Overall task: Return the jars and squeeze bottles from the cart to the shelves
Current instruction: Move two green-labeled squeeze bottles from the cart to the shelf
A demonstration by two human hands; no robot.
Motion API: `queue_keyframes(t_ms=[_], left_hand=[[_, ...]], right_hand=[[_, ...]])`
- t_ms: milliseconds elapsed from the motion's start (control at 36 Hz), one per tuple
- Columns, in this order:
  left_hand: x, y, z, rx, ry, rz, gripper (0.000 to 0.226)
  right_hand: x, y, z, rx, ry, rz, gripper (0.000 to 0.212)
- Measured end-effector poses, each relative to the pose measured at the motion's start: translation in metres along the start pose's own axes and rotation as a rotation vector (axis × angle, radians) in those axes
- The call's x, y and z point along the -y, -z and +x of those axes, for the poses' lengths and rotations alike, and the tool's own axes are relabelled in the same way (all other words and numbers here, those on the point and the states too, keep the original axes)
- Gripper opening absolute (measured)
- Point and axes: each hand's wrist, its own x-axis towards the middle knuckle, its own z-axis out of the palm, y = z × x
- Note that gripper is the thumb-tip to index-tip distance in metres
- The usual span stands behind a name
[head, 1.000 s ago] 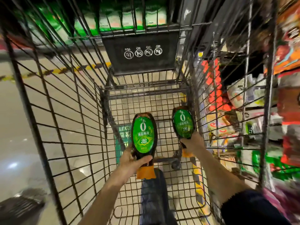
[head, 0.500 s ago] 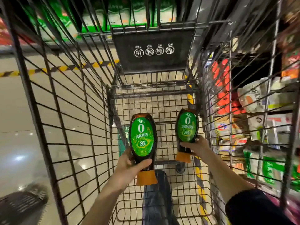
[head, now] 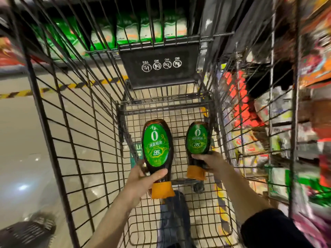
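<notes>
Each grip clenches a bottle inside the cart (head: 75,140), caps toward the wrists: left hand (head: 143,178) on left bottle (head: 157,149), right hand (head: 211,161) on right bottle (head: 198,140); shelves (head: 279,122) at 3 o'clock, nearest the right hand

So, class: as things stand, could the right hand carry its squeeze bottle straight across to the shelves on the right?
Probably not. The right hand grips its squeeze bottle low inside the cart, and the cart's wire side wall stands between it and the shelves. It would likely have to lift over the rim first.
</notes>
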Motion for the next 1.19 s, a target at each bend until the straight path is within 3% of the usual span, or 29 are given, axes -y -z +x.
queue_keyframes(t_ms=[56,139,167,222,250,306,361,417,445,500,528,556,611,667,723,778,861,1056,1195], left_hand=[[-0.003,0.001,-0.007,-0.012,0.009,-0.025,0.05],[-0.007,0.005,-0.017,-0.013,-0.014,0.009,0.108],[-0.012,0.005,-0.024,-0.004,-0.029,0.01,0.122],[-0.016,0.006,-0.036,-0.01,-0.059,0.011,0.129],[-0.019,0.006,-0.044,-0.015,-0.079,0.017,0.131],[-0.022,0.008,-0.057,-0.015,-0.132,0.018,0.136],[-0.028,0.006,-0.08,0.014,-0.184,0.017,0.12],[-0.031,0.005,-0.102,0.015,-0.253,0.008,0.078],[-0.034,0.004,-0.114,0.005,-0.286,0.017,0.072],[-0.033,0.006,-0.134,0.016,-0.362,0.039,0.084],[-0.032,0.006,-0.145,0.028,-0.395,0.045,0.095],[-0.032,0.007,-0.157,0.036,-0.42,0.04,0.104],[-0.033,0.006,-0.185,0.055,-0.476,0.017,0.101],[-0.034,0.004,-0.212,0.08,-0.536,0.015,0.092],[-0.036,0.003,-0.237,0.107,-0.612,0.064,0.083],[-0.038,0.001,-0.258,0.134,-0.692,0.105,0.065],[-0.045,-0.012,-0.291,0.203,-0.815,0.124,0.044],[-0.056,-0.052,-0.348,0.404,-1.014,0.205,0.064],[-0.051,-0.09,-0.382,0.564,-1.133,0.331,0.065]], right_hand=[[-0.001,0.0,-0.014,0.07,0.022,0.045,0.061],[-0.006,0.0,-0.035,0.105,0.068,0.109,0.066],[-0.006,-0.001,-0.043,0.126,0.086,0.129,0.077],[-0.007,-0.001,-0.059,0.158,0.133,0.126,0.109],[-0.006,0.0,-0.069,0.171,0.162,0.129,0.114],[-0.004,0.005,-0.094,0.17,0.227,0.162,0.087],[-0.007,0.011,-0.119,0.18,0.285,0.157,0.075],[-0.01,0.016,-0.148,0.204,0.346,0.161,0.076],[-0.011,0.02,-0.166,0.209,0.352,0.18,0.066],[-0.015,0.029,-0.205,0.226,0.398,0.24,0.039],[-0.02,0.035,-0.223,0.251,0.443,0.254,0.042],[-0.025,0.039,-0.236,0.268,0.505,0.251,0.059],[-0.037,0.048,-0.263,0.215,0.623,0.235,0.096],[-0.048,0.055,-0.291,0.168,0.696,0.271,0.109],[-0.06,0.066,-0.321,0.128,0.79,0.299,0.097],[-0.074,0.08,-0.349,0.083,0.879,0.311,0.069],[-0.095,0.102,-0.391,0.016,0.977,0.318,0.066],[-0.152,0.14,-0.481,-0.21,1.148,0.397,0.063],[-0.203,0.159,-0.527,-0.434,1.17,0.444,0.067]])
